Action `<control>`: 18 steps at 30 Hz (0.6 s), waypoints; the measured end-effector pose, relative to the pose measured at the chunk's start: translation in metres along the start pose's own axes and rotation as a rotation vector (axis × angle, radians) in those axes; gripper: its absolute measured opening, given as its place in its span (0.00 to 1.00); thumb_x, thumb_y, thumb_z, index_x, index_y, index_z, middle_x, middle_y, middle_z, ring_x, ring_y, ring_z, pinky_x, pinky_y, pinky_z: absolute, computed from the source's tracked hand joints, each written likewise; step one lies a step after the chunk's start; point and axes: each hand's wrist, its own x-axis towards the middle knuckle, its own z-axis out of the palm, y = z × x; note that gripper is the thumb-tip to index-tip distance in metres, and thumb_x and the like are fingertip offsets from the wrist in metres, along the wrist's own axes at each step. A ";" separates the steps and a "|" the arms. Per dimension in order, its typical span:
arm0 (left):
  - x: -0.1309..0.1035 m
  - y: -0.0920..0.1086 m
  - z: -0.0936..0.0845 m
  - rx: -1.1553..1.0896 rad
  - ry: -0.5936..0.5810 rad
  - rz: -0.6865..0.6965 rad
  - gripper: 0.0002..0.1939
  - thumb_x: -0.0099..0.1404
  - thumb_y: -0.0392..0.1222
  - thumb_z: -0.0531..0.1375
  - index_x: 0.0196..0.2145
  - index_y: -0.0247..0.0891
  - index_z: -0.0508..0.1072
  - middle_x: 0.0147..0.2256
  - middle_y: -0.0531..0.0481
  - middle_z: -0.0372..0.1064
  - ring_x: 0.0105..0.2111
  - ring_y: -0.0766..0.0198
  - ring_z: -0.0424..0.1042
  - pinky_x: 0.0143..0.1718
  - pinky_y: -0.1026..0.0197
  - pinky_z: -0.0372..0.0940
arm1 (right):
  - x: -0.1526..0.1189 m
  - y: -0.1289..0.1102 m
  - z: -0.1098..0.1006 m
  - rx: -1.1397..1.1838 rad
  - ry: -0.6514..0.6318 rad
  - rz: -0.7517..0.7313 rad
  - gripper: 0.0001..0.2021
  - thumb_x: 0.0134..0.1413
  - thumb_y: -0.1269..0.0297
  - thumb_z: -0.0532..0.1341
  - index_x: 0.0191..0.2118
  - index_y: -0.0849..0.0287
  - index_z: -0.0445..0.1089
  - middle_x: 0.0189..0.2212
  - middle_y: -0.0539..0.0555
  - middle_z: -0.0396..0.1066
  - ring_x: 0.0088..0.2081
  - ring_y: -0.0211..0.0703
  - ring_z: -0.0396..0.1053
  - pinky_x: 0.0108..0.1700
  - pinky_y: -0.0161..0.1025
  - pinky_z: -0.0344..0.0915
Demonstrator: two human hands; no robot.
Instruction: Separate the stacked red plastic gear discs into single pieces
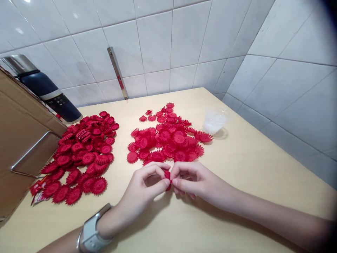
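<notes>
Between my two hands, low over the front middle of the table, is a small red artificial flower piece (167, 174), mostly covered by fingers. My left hand (149, 184), with a watch at its wrist, pinches it from the left between thumb and fingertips. From the right, my right hand (191, 179) pinches its edge, thumb against forefinger. Just beyond the hands lies a loose heap of red flower pieces (179, 138) with fringed, petal-like rims. A denser pile of similar red flowers (88, 158) spreads to the left.
A clear plastic cup (215, 121) with whitish contents stands right of the middle heap. At left are a cardboard box (23, 116), a dark blue bottle (50, 89) and small wrappers (39, 191). A metal strip (117, 73) leans on the tiled wall behind the table (250, 175).
</notes>
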 end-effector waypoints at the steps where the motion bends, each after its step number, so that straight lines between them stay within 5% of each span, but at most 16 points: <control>1: 0.000 0.000 -0.001 0.053 0.027 0.018 0.06 0.56 0.35 0.60 0.23 0.35 0.69 0.44 0.45 0.67 0.44 0.58 0.67 0.46 0.59 0.59 | 0.000 0.000 0.000 -0.003 0.001 -0.006 0.04 0.48 0.69 0.57 0.25 0.60 0.62 0.18 0.47 0.62 0.21 0.33 0.60 0.21 0.29 0.53; 10: -0.006 0.003 0.002 0.424 0.101 0.131 0.05 0.60 0.37 0.55 0.29 0.36 0.71 0.30 0.50 0.71 0.32 0.63 0.69 0.36 0.64 0.62 | -0.001 0.005 -0.001 0.001 0.069 -0.050 0.05 0.49 0.69 0.57 0.25 0.60 0.60 0.16 0.45 0.59 0.19 0.31 0.56 0.20 0.29 0.50; 18: -0.012 0.003 0.002 0.681 0.088 0.251 0.07 0.61 0.37 0.55 0.28 0.34 0.71 0.28 0.49 0.69 0.29 0.66 0.67 0.31 0.66 0.61 | -0.004 0.002 0.004 -0.127 0.032 -0.001 0.09 0.52 0.66 0.54 0.24 0.61 0.61 0.16 0.47 0.60 0.19 0.33 0.58 0.21 0.30 0.53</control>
